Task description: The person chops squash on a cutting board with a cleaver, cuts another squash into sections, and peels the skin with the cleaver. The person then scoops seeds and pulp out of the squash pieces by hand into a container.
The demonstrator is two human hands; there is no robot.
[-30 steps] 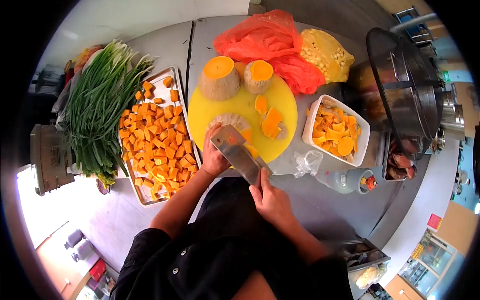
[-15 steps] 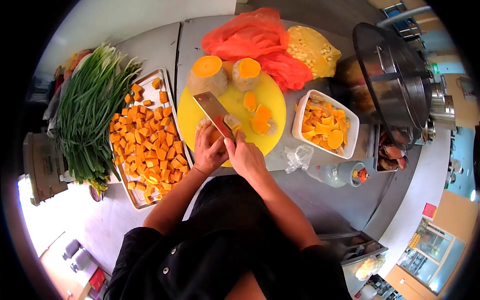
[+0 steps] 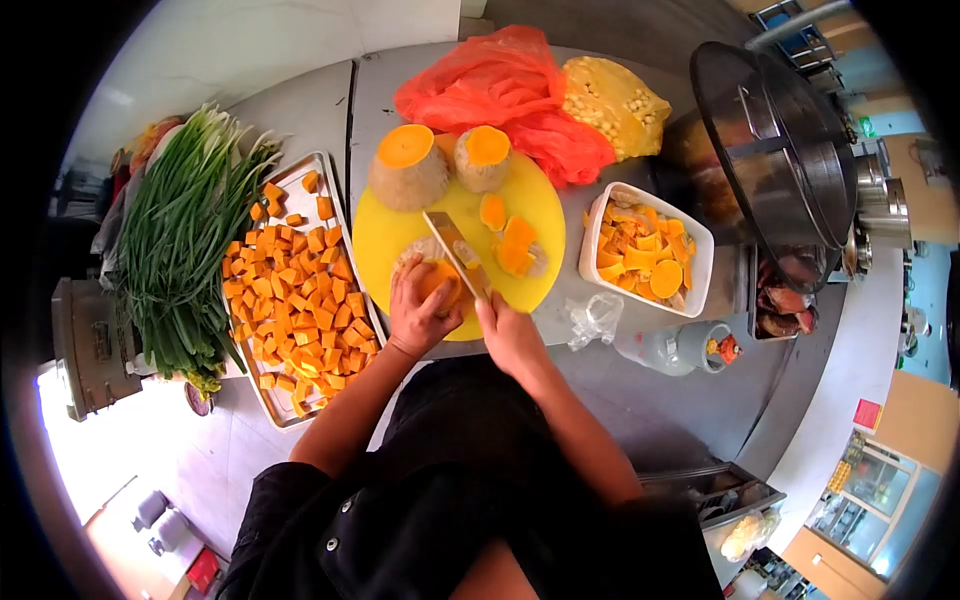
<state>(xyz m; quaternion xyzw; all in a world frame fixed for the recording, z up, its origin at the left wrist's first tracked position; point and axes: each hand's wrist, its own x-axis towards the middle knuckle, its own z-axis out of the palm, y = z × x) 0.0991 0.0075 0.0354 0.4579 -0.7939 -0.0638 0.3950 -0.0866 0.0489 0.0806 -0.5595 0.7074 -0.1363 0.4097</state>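
Your right hand [image 3: 512, 335] is wrapped round the handle of one cleaver [image 3: 456, 246]. Your left hand [image 3: 421, 310], fingers curled, grips one pumpkin chunk [image 3: 424, 247] on the near-left of one yellow board [image 3: 540, 205]. Two pumpkin stumps [image 3: 411, 172] stand behind. One tray [image 3: 320, 172], cubes [image 3: 300, 300] too many to count.

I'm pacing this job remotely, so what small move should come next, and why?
Probably trim rind off the squash piece with the cleaver: rind shows on its far side, the left hand holds it, and the right hand holds the cleaver at its right side.
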